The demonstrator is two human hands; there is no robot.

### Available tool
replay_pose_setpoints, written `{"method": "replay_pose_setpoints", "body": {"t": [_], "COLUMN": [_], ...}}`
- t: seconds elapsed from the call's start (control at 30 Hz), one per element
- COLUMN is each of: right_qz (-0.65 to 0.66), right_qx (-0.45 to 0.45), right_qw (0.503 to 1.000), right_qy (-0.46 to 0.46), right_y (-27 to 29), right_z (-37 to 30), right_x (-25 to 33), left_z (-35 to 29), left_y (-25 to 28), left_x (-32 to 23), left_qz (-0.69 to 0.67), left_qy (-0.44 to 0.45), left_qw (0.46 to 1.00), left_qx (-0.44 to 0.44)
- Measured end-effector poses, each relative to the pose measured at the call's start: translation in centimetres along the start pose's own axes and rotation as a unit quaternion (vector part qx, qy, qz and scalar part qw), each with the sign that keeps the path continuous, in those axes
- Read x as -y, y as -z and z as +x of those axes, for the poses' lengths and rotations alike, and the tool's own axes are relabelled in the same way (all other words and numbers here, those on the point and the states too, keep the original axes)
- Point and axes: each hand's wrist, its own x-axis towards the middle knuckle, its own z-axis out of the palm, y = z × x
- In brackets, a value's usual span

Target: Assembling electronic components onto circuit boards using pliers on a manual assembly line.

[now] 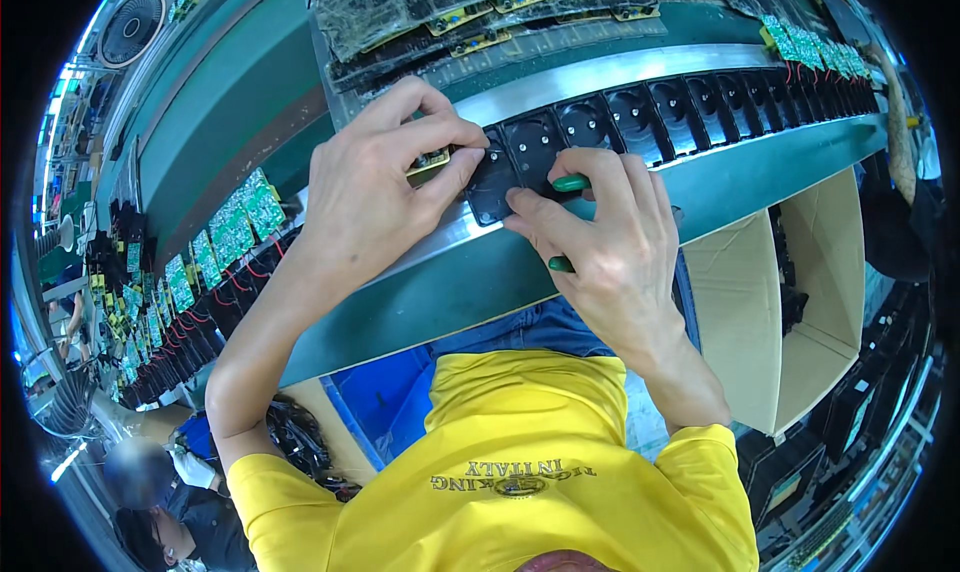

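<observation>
Yellow shirt (530,402) below end black case (490,194); left hand (375,167) pinched together at its top, right hand (615,237) clamped on green-handled tool (571,183); likely fitting by hand, next calls for steady fingertips.

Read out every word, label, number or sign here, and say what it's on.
Yellow shirt: dark lettering around an emblem, upside down; I won't copy printed words.
Green circuit boards at left: any markings too small to read.
Black housings: none I can make out.
Elsewhere: too small or blurred to read.

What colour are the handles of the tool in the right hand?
Green handles, held in the right hand; they show best in the head view.
</observation>
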Motion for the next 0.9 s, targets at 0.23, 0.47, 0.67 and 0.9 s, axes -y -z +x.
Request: {"method": "replay_pose_setpoints", "body": {"t": [0.23, 0.47, 0.67, 0.9], "right_qz": [-0.005, 0.001, -0.002, -0.005], "right_qx": [-0.018, -0.011, -0.011, -0.008], "right_qw": [1.0, 1.0, 1.0, 1.0], "right_qy": [-0.018, -0.025, -0.019, -0.016], "right_y": [-0.5, -0.5, -0.6, -0.6], "right_z": [-0.5, -0.6, -0.6, -0.6], "right_x": [0.2, 0.2, 0.2, 0.0], "left_z": [0.0, 0.1, 0.4, 0.6], "left_y": [-0.4, -0.3, 0.0, 0.2], "left_x": [0.2, -0.1, -0.6, -1.3], "left_qz": [0.075, 0.133, 0.179, 0.195], "left_qy": [-0.048, -0.071, -0.09, -0.089], "left_qw": [0.996, 0.988, 0.98, 0.977], "left_qx": [-0.021, -0.014, 0.001, 0.015]}}
